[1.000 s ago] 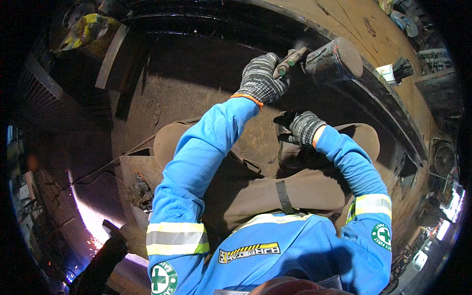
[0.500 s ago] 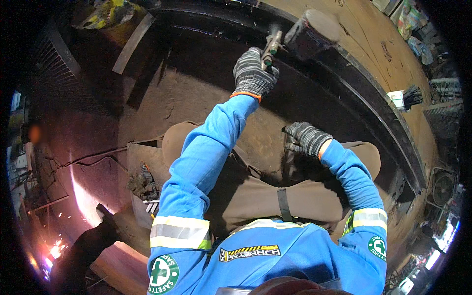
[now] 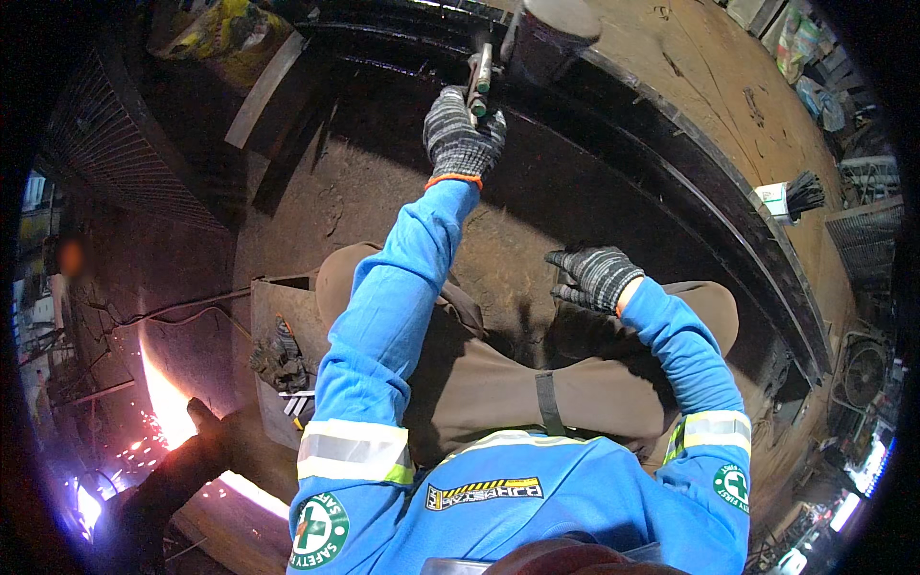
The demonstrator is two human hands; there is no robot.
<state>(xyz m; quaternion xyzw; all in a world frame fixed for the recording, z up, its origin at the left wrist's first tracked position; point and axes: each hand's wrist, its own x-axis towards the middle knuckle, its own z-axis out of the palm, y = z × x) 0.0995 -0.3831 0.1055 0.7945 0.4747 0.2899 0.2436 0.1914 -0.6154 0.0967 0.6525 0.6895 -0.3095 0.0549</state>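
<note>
My left hand (image 3: 462, 139), in a grey striped knit glove with an orange cuff, reaches far forward. It is closed round what looks like a paint spray gun (image 3: 481, 84), with pale metal fittings and green ends. A dark round cup (image 3: 561, 24) with a grey-brown end sits beside the gun and seems joined to it. The gun is over a long curved black steel piece (image 3: 661, 139) with glossy edges. My right hand (image 3: 599, 276), in a matching glove, is near my right knee, its fingers apart and nothing visible in them.
Bright sparks (image 3: 144, 436) and a glowing strip are at the lower left, behind a dark shape (image 3: 196, 446) I cannot make out. A metal box (image 3: 278, 316) stands beside my left leg. A white holder of dark bristles (image 3: 791, 196) lies right, near a fan (image 3: 862, 364).
My left hand has moved left and slightly forward with the spray gun and cup. My right hand has barely shifted. The glow and sparks at the lower left have grown brighter.
</note>
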